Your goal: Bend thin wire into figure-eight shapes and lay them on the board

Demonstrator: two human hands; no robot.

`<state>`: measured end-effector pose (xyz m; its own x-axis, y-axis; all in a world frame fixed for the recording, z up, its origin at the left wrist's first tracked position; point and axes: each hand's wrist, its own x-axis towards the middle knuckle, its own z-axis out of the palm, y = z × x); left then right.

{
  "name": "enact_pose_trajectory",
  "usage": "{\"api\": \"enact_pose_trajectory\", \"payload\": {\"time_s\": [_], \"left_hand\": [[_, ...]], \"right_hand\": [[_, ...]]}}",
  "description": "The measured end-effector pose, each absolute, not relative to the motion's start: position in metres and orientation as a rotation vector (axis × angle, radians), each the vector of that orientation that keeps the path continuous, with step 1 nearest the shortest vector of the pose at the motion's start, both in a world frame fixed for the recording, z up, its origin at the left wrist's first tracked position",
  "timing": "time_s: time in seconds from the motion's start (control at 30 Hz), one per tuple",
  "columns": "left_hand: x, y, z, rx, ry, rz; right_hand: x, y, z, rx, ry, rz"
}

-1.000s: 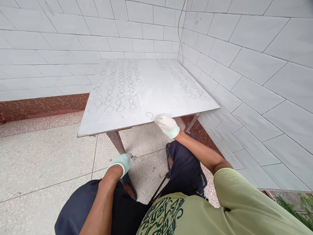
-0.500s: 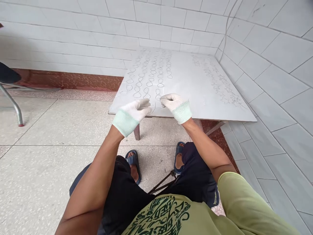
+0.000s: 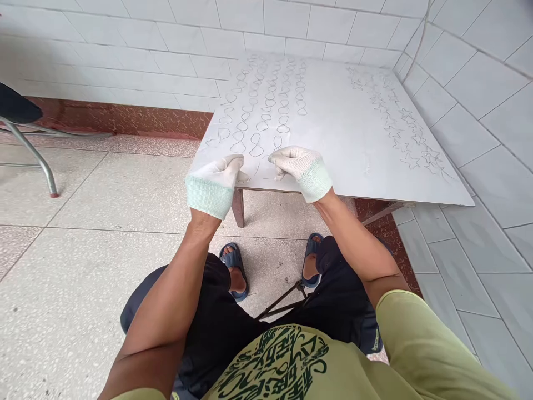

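Observation:
My left hand (image 3: 217, 176), in a white glove with a mint cuff, is at the near edge of a white board (image 3: 333, 128). Its fingers are pinched together near a thin wire (image 3: 257, 168). To the right, my right hand (image 3: 296, 165), gloved alike, has thumb and fingertips closed just above the board, by a small looped wire shape (image 3: 277, 143). The wire is very fine, and the fingers cover where it is gripped. Rows of figure-eight wire shapes (image 3: 256, 147) lie beyond both hands. Star-shaped wires (image 3: 411, 161) lie along the board's right side.
The board rests on a support with a wooden leg (image 3: 238, 208), against the tiled wall (image 3: 287, 22). A chair with a metal leg (image 3: 45, 169) stands at the left. A dark folding stand (image 3: 287, 300) is between my sandalled feet.
My left hand has moved left and turned, its fingers drawing into a pinch. My right hand stays pinched. The hands are farther apart, and the view has shifted slightly.

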<state>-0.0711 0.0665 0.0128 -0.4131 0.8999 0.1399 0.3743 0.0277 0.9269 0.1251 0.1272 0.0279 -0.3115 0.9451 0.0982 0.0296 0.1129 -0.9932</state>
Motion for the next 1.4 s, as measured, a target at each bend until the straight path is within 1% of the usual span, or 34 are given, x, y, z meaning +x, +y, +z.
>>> {"api": "enact_pose_trajectory", "payload": {"time_s": [0.13,0.2,0.33,0.43,0.57,0.73,0.87,0.97,1.03,1.17,1.3,1.4], "left_hand": [[-0.078,0.072,0.002,1.157,1.714,1.501],[-0.079,0.073,-0.001,1.153,1.619,1.509],[-0.079,0.069,-0.007,1.259,1.475,1.345],[-0.078,0.070,-0.014,1.327,1.509,1.250],[-0.079,0.074,-0.020,1.360,1.579,1.216],[-0.080,0.070,-0.013,1.281,1.741,1.371],[-0.083,0.066,-0.009,1.177,1.763,1.601],[-0.086,0.066,-0.009,1.044,1.609,1.798],[-0.088,0.067,-0.008,0.964,1.481,1.867],[-0.098,0.071,-0.010,0.879,1.282,1.917],[-0.114,0.079,-0.014,0.865,1.064,1.924],[-0.120,0.081,-0.013,0.855,1.029,1.928]], "right_hand": [[0.134,0.123,0.030,-0.968,-1.564,1.351],[0.140,0.121,0.034,-0.962,-1.617,1.349],[0.149,0.121,0.040,-0.968,-1.651,1.337],[0.151,0.126,0.039,-0.989,-1.626,1.351],[0.152,0.131,0.034,-0.980,-1.621,1.394],[0.155,0.133,0.028,-1.016,-1.666,1.403],[0.159,0.134,0.027,-1.084,-1.756,1.364],[0.160,0.134,0.028,-1.094,-1.784,1.435],[0.159,0.135,0.027,-1.053,-1.766,1.510],[0.156,0.137,0.018,-0.887,-1.692,1.633],[0.152,0.140,0.002,-0.649,-1.494,1.846],[0.151,0.138,-0.002,-0.524,-1.379,1.915]]}}
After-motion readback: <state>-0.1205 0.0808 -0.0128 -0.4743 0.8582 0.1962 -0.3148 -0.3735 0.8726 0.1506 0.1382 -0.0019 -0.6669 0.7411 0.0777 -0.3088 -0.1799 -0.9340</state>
